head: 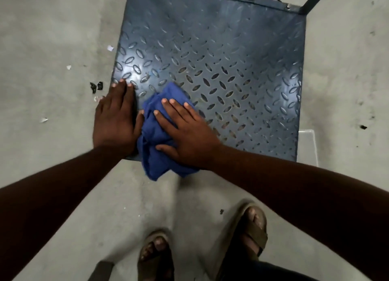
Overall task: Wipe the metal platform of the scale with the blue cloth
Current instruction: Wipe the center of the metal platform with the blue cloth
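- Pressing right hand (187, 131) flat, grip wide, on blue cloth (160, 137) at platform (221, 55) near-left corner.
- Left hand (114, 120) flat just beside, grip wide.
- Unwiped plate lies far and right.

Workshop, judging by concrete floor (52, 38) and platform scale (231, 49).

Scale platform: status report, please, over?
Right hand flat on cloth, pressing it to platform. Left hand flat at platform's left edge. Cloth overhangs near edge. Debris on floor, left.

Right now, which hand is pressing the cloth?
The right hand, fingers flat on the blue cloth; the left hand rests on the bare platform edge.
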`<act>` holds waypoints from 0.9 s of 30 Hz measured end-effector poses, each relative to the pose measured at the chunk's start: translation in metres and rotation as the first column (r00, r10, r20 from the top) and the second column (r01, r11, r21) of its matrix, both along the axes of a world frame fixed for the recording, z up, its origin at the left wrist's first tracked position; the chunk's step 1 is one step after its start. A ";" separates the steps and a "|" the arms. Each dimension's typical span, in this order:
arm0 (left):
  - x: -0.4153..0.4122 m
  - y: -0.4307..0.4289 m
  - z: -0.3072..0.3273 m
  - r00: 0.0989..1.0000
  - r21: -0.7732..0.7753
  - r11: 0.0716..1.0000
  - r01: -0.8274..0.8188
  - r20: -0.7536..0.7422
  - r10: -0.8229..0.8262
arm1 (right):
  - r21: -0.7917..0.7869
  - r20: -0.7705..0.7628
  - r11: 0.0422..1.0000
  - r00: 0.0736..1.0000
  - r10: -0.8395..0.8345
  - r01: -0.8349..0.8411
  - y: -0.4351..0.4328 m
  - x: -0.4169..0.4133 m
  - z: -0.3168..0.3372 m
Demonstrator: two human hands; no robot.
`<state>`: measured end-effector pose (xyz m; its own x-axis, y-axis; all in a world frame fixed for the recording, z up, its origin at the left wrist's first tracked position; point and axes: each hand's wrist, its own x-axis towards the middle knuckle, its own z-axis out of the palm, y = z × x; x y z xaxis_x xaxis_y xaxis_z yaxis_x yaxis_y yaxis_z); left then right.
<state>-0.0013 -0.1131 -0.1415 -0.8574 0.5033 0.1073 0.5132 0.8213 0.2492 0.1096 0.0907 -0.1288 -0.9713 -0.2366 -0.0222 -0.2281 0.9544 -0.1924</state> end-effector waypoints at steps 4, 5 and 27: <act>0.004 0.004 0.008 1.000 0.037 0.999 -0.021 0.019 0.021 | 0.102 0.072 0.982 0.985 0.155 -0.162 0.057 0.034 0.007; 0.004 0.004 0.008 0.999 0.040 0.999 -0.026 0.022 0.025 | 0.127 0.086 0.975 0.981 0.173 -0.183 0.077 0.048 0.009; 0.002 0.003 0.007 1.000 0.026 1.000 -0.002 0.029 0.001 | 0.011 -0.031 0.999 0.999 0.043 -0.043 -0.010 0.003 0.000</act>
<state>0.0011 -0.1099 -0.1347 -0.8613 0.4991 0.0953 0.5040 0.8152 0.2853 0.1125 0.0809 -0.1290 -0.9604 -0.2784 0.0058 -0.2751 0.9454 -0.1749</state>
